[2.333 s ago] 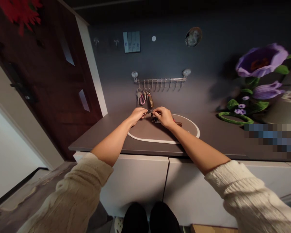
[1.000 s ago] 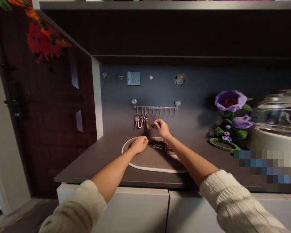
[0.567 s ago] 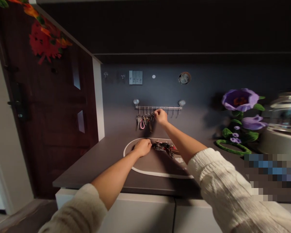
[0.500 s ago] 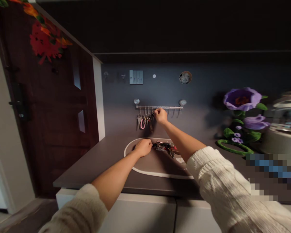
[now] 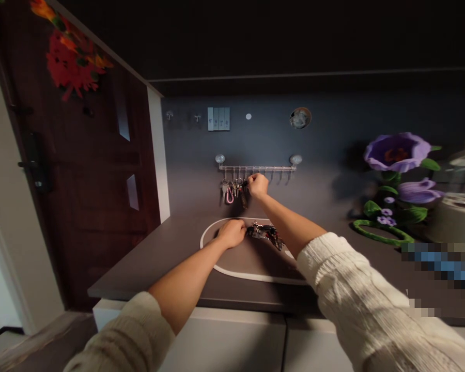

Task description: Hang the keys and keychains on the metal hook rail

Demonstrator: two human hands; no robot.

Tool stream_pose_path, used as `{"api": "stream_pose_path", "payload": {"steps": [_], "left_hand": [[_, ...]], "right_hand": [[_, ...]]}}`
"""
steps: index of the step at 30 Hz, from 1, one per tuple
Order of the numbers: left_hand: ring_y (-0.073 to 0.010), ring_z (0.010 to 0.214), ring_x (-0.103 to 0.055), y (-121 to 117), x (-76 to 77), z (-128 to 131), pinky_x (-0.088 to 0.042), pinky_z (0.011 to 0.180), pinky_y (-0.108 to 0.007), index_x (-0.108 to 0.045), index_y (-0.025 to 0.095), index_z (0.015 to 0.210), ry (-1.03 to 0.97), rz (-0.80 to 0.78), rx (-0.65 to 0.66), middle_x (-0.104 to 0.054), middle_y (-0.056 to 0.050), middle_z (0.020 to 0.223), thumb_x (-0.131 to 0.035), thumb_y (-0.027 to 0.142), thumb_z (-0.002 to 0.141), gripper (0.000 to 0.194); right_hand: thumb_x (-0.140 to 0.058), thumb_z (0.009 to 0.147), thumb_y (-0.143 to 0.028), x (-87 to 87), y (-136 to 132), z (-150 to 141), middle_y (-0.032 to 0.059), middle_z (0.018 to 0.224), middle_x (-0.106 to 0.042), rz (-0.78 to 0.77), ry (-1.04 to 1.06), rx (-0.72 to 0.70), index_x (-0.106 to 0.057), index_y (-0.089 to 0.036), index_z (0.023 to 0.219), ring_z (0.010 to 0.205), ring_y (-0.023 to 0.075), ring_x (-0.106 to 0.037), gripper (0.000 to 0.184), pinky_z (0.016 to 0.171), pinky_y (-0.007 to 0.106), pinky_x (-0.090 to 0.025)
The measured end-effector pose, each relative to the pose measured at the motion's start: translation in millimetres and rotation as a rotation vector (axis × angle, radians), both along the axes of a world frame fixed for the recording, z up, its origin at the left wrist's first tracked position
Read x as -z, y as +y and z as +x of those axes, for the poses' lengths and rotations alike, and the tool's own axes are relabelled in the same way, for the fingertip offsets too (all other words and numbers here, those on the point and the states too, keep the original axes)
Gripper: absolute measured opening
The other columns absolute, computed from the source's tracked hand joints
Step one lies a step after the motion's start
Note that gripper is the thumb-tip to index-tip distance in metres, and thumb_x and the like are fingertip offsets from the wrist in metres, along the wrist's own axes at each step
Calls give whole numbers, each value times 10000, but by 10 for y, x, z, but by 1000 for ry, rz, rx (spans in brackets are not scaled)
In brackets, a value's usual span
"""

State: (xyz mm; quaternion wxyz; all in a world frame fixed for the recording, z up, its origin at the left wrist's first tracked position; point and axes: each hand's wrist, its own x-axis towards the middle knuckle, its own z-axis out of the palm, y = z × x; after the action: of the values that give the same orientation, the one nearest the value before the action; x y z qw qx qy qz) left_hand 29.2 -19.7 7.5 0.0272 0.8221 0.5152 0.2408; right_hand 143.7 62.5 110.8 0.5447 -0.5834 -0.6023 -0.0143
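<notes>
My right hand [image 5: 258, 185] is raised to a clear hook rail [image 5: 256, 168] on the wall. Its fingers are pinched together just under the hooks, against small dark keys [image 5: 245, 185]. Left of it hang several keys [image 5: 225, 190], a pink carabiner-like loop [image 5: 230, 196] and a dark brown fob [image 5: 243, 198]. Below, my left hand [image 5: 232, 232] rests on a brown mat [image 5: 240, 261] with a pale rim, fingers curled closed. Its fingertips meet the left end of a heap of keys and rings [image 5: 264, 232]; what they grip is hidden. My right forearm covers part of the heap's right side.
Purple fabric flowers [image 5: 397, 152] and a glass-topped vessel [image 5: 463, 206] stand at the right. An overhanging cabinet [image 5: 256, 41] is above. Switches [image 5: 218, 119] and two small hooks [image 5: 197, 118] are on the wall. A dark red door [image 5: 101, 206] is at the left.
The view has shifted slightly. My right hand stays pinched beneath the rail, and my left hand stays at the key heap with hardly any movement.
</notes>
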Motion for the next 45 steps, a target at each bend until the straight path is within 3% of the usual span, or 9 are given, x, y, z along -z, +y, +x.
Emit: {"api": "stream_pose_path", "payload": {"steps": [16, 23, 29, 37, 45], "left_hand": [[-200, 865, -604, 27, 14, -7, -422, 756, -291, -638, 178, 862, 4, 23, 15, -672, -93, 928, -393, 271, 823, 265], [-170, 823, -602, 58, 26, -37, -430, 753, -268, -628, 184, 845, -27, 53, 27, -673, -67, 906, -399, 238, 818, 237], [-163, 764, -582, 61, 17, -65, -424, 712, -263, -619, 160, 841, -64, 98, 41, -659, -71, 846, -415, 192, 793, 211], [-149, 751, -548, 57, 12, -56, -425, 734, -262, -645, 156, 829, -47, 152, 151, -617, -53, 800, -476, 244, 778, 197], [-183, 809, -558, 62, 57, -16, -428, 759, -288, -642, 161, 958, -16, 139, 159, -608, -82, 920, -501, 408, 771, 340]], "right_hand": [[-470, 765, -162, 175, 75, 113, 84, 705, -664, 25, 57, -65, -680, -146, 781, 709, 156, -618, 212, 710, 254, -456], [-480, 768, -196, 257, -166, 221, 55, 686, -664, -34, 84, -117, -669, -142, 766, 679, 130, -608, 197, 707, 225, -459], [-469, 796, -198, 484, -480, 308, 55, 750, -676, -130, 178, -269, -631, -135, 859, 643, 100, -605, 185, 660, 217, -468], [-516, 785, -169, 789, -890, 526, 62, 857, -687, -230, -169, -266, -645, -141, 864, 790, 126, -614, 153, 751, 226, -441], [-480, 818, -182, 920, -912, 584, 79, 956, -679, -278, -492, -216, -670, -160, 913, 890, 163, -604, 214, 781, 233, -413]]}}
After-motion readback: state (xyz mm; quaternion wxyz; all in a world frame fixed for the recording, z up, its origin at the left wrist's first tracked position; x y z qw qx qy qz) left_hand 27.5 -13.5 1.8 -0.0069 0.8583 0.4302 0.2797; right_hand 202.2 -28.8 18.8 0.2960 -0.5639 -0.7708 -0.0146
